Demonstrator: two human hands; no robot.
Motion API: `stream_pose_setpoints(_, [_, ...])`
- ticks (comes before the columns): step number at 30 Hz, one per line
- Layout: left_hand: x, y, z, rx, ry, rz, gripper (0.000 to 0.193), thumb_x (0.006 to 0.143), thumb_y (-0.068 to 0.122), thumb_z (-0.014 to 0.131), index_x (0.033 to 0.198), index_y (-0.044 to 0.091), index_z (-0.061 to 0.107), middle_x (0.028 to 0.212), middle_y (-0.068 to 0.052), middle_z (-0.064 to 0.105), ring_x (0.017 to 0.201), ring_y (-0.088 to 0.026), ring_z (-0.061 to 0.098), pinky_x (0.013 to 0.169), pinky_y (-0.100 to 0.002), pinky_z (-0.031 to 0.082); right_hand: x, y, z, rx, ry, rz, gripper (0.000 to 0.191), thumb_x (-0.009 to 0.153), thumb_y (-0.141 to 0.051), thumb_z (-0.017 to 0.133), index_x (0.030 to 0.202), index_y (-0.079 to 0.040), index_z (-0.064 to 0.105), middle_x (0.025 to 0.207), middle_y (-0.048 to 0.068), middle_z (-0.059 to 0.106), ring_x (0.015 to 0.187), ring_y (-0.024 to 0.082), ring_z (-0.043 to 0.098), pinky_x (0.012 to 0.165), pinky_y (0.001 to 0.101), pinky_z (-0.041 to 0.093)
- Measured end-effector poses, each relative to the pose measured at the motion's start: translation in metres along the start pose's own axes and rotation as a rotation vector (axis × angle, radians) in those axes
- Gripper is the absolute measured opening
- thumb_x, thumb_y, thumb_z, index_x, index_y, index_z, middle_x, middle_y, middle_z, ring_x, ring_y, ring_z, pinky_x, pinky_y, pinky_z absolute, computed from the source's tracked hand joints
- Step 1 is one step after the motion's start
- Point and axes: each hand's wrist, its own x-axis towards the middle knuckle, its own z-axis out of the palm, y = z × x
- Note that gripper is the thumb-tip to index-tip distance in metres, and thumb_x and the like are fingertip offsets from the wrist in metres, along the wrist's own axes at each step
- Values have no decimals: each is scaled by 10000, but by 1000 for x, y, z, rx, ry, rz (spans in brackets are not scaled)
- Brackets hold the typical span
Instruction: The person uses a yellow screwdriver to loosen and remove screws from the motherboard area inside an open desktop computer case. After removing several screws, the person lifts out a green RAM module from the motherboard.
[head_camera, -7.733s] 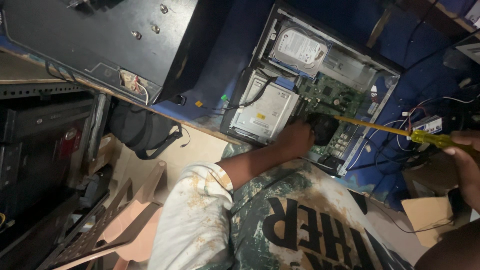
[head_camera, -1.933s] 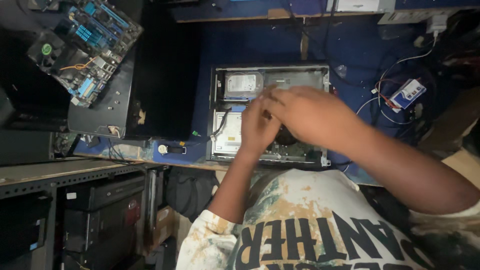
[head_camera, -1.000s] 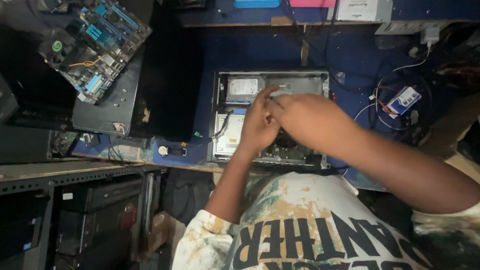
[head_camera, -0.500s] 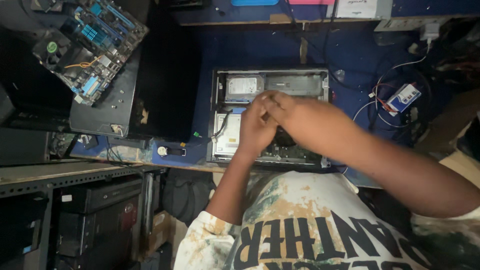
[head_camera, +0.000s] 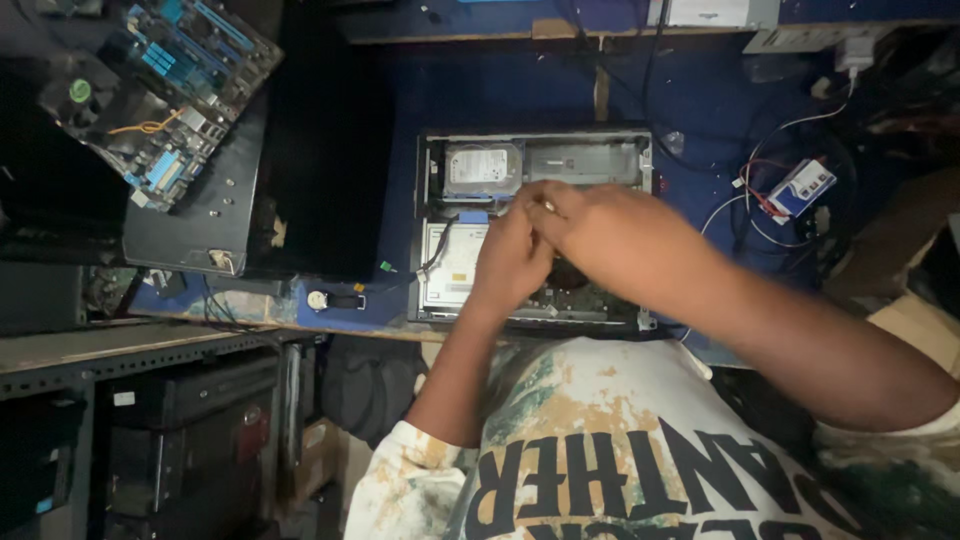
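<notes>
We put our left hand (head_camera: 510, 262) and right hand (head_camera: 610, 235) inside the open computer case (head_camera: 440, 160) on the blue worktop (head_camera: 500, 90). Our fingers (head_camera: 545, 200) bunch together by the silver drive (head_camera: 483, 166) at ten o'clock; we cannot tell what they pinch.

So that's me from above: I've got on my short-sleeved cotton tee (head_camera: 640, 450), off-white base with blotchy dark green and tan patches all over it, kind of a bleached tie-dye or worn camo look. Big chunky dark block lettering runs across the chest. The left sleeve (head_camera: 400, 480) is mostly the pale cream colour with a few faint speckles, and it ends above the elbow, so my forearms are bare. The right sleeve (head_camera: 900, 460) shows more of the green mottling and has a lighter hem band at its edge. No gloves on my left hand (head_camera: 510, 262) or right hand (head_camera: 610, 235), no watch either.
</notes>
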Motion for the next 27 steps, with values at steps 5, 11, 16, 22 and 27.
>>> stream_pose_setpoints(5, [-1, -11, 4, -52, 7, 375, 276, 862, 7, 638, 1136, 13, 610, 1230, -222, 664, 1102, -432, 654, 910, -454, 545, 3, -1, 20, -134, -360, 167, 237, 877, -205, 660, 1038, -31, 664, 868, 93, 720, 728, 224, 729, 608, 349, 573])
stream_pose_setpoints(11, [-2, -14, 24, -34, 248, 382, 153, 896, 6, 657, 1007, 91, 594, 1111, -155, 681, 1029, -366, 696, 886, -409, 567, 12, 6, 13, -90, -421, 192, 240, 943, -332, 606, 967, -101, 668, 904, 83, 719, 783, 257, 725, 652, 370, 568])
stream_pose_setpoints(16, [-2, -15, -2, -206, -39, 184, 413, 934, 14, 565, 1343, 19, 506, 1129, -180, 684, 1014, -373, 711, 861, -400, 554, -2, -4, -1, 81, 0, 18, 334, 774, -142, 608, 1076, -6, 654, 979, 134, 716, 846, 257, 726, 689, 335, 583])
stream_pose_setpoints(22, [-5, -6, 10, 11, 187, 399, 370, 896, 26, 658, 1257, 3, 583, 1190, -214, 678, 1076, -381, 684, 915, -403, 551, 8, -2, 19, -73, -485, 276, 419, 1050, -469, 557, 1050, -62, 655, 697, 75, 688, 634, 265, 703, 586, 368, 556])
stream_pose_setpoints(27, [-4, -13, 13, -203, 220, 129, 333, 865, 25, 673, 1197, 14, 659, 1007, -153, 743, 866, -247, 730, 750, -352, 569, 6, -4, 21, 5, -423, 308, 428, 974, -524, 629, 1001, -101, 685, 813, 95, 726, 736, 282, 709, 668, 405, 562])
